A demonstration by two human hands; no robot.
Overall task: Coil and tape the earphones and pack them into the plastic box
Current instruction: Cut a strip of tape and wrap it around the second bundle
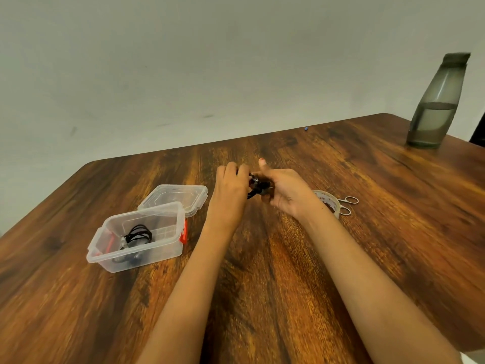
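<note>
Earphones of thin black cable are hanging over the brown wooden surface, fingers of left hand and right hand clamping them; I am judging them limp, best pinched across the coil.

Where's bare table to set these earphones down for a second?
Bare wood lies between your forearms on the near side of the table, and across the wide stretch from the scissors to the bottle. Crowded: tape roll and scissors sit right beside your right hand; the plastic box and its lid sit left of your left hand.
</note>
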